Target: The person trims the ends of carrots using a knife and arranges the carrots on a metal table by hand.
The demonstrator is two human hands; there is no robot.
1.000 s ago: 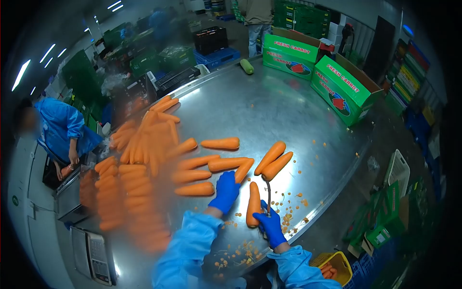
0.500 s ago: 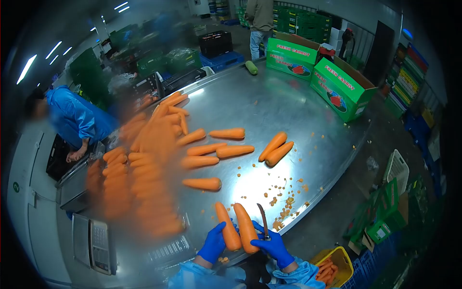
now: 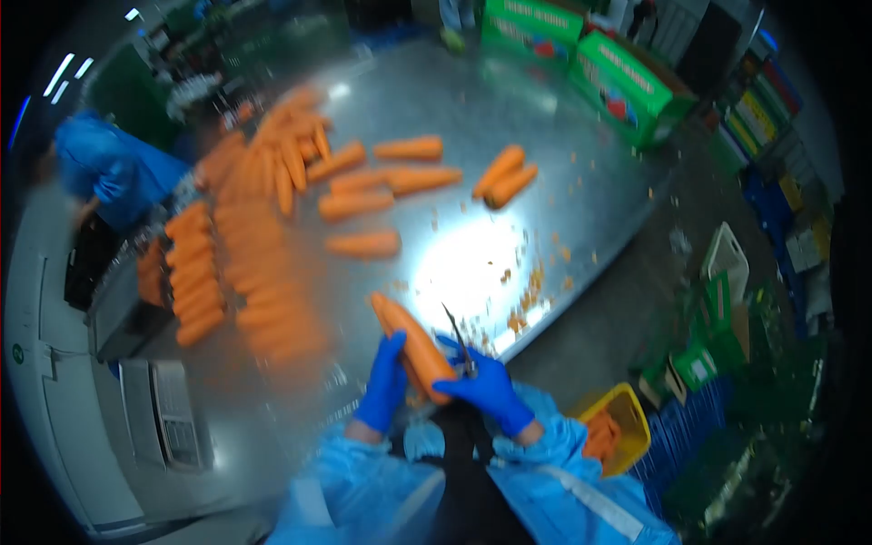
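Carrots (image 3: 423, 352) held apart a moment ago now look paired, left hand (image 3: 383, 381) curled round their side, right hand (image 3: 490, 389) closed on knife (image 3: 459, 333), thumb against carrot.

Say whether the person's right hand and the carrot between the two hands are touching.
Touching. The head view shows the right hand with its thumb against the lower end of the carrot.

Two hands (image 3: 490, 389) in play, one knife (image 3: 460, 339), one scale (image 3: 173, 415)! Two boxes (image 3: 627, 86) on the table, one yellow basket (image 3: 633, 434), one white crate (image 3: 727, 259), one co-worker (image 3: 113, 168) at left. Carrots (image 3: 341, 203)? Many, too blurred and overlapped for a count!
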